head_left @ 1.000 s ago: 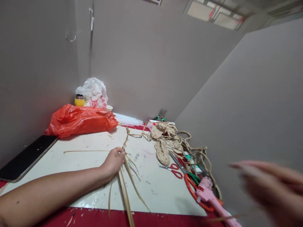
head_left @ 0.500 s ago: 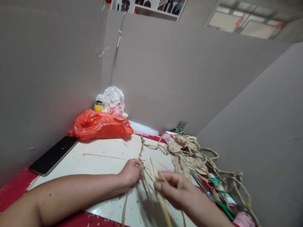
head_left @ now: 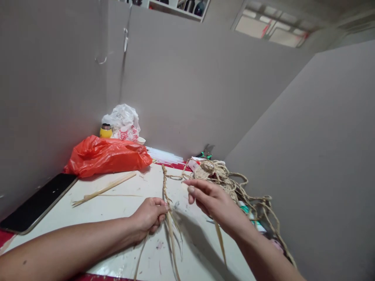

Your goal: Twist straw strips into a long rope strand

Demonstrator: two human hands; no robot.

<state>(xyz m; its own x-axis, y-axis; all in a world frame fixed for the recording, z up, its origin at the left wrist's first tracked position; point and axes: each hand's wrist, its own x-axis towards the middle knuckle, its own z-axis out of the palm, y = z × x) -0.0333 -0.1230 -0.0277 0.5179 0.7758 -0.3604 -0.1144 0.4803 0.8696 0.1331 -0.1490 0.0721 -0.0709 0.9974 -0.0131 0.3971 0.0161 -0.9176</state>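
My left hand (head_left: 152, 214) is closed in a pinch on a thin braid (head_left: 164, 183) of dried plant fibre. The braid runs up the white board from my fingers, and loose strands (head_left: 172, 246) fan out below them toward the near edge. To the right, my right hand (head_left: 209, 197) is raised over the board, thumb and forefinger pinched on a pale fibre strip (head_left: 220, 242). The strip's tip shows at the fingertips and its tail hangs below the hand; its middle is hidden. Left of the braid, a small bundle of flat strips (head_left: 105, 189) lies on the board.
An orange plastic bag (head_left: 108, 156) and a phone (head_left: 38, 201) lie at the left. A white bag (head_left: 124, 119) and yellow jar (head_left: 106, 130) stand behind. Coiled rope (head_left: 222, 171) is heaped at the right, with green-handled pliers (head_left: 207, 152) beyond. Grey walls enclose the table.
The view has swung right. A bundle of flat strips now lies at the board's left. My right hand has risen away from the braid, while my left hand keeps its pinch.
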